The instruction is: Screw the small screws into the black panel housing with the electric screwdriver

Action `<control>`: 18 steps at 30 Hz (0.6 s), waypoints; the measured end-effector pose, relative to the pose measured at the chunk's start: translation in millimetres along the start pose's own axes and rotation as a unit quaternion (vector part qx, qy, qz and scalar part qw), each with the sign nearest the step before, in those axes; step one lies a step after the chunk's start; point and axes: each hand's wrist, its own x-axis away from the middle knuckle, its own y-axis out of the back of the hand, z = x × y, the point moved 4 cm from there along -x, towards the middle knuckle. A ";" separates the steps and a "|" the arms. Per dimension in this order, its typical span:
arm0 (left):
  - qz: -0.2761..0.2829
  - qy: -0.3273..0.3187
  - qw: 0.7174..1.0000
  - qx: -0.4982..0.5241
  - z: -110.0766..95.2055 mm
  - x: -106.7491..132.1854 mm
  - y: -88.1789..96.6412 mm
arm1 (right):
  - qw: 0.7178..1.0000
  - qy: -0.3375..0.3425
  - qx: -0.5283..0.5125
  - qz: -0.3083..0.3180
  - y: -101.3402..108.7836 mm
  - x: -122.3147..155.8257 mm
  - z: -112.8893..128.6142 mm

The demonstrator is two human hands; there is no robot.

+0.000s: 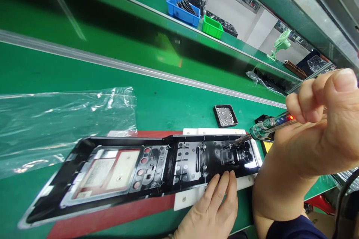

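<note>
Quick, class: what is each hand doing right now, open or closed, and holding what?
Left hand: open, laid against the near edge of the black housing.
Right hand: closed around a clear-bodied screwdriver.

Bright indoor light, white glints on plastic sheet (67, 125), glare on black housing (167, 160), dark band across glossy panel (157, 46), wide-angle stretch toward frame edges, distance slightly soft.

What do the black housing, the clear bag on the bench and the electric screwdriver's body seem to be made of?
Black housing: probably glossy moulded plastic, given its ribs and bosses. Clear bag: likely thin, shiny plastic film; its wrinkles catch the light. Electric screwdriver: body looks like smooth clear plastic; inner parts show through.
</note>
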 end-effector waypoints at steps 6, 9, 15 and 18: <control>-0.007 -0.001 1.000 -0.005 -0.1 -0.4 0.5 | 1.000 0.016 0.008 0.003 0.5 0.4 -0.8; -0.014 -0.002 1.000 -0.009 -0.6 -0.7 1.0 | 0.998 0.049 0.015 0.025 1.7 -4.5 -2.4; -0.009 -0.002 1.000 -0.006 -0.6 -0.5 0.3 | 0.998 0.051 0.021 0.021 2.9 -7.2 -3.9; -0.012 -0.004 1.000 -0.007 -0.3 -1.2 0.2 | 0.998 0.055 0.024 0.014 2.1 -6.4 -3.4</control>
